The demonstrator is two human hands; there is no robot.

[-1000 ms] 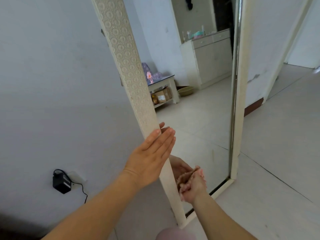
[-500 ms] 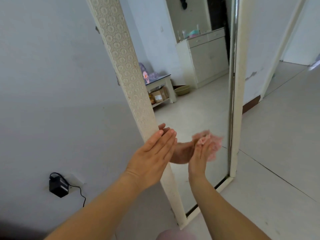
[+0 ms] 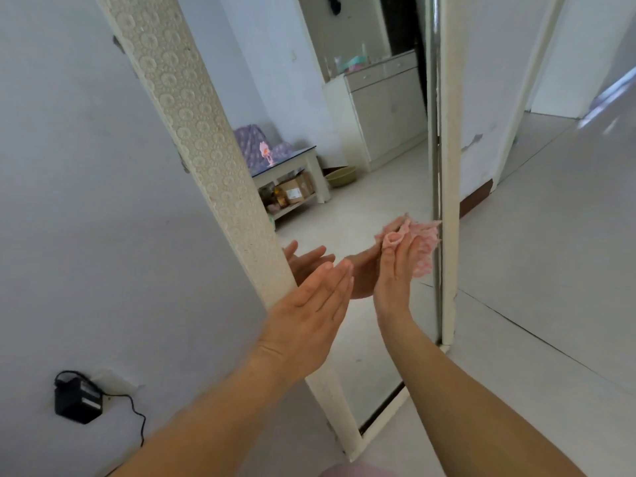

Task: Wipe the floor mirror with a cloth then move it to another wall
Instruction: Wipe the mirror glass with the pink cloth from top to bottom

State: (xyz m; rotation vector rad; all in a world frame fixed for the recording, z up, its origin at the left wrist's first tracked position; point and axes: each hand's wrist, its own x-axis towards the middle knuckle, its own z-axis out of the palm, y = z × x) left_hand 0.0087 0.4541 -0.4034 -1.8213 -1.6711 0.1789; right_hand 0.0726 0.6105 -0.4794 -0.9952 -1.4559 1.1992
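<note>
A tall floor mirror (image 3: 361,208) with a cream embossed frame leans against the white wall and stands on the floor. My left hand (image 3: 309,304) lies flat, fingers straight, against the frame's left edge and the glass beside it. My right hand (image 3: 395,270) presses a pink cloth (image 3: 423,242) against the glass near the mirror's right frame, fingers straight over it. Both hands are reflected in the glass.
A black power adapter (image 3: 79,401) with a cord hangs from a wall socket low on the left. Pale tiled floor (image 3: 550,304) stretches to the right toward a doorway. The glass reflects a cabinet, a low table and a box.
My right hand has swept the cloth up and to the right across the glass, from the lower part to near the right frame. My left hand has stayed on the frame.
</note>
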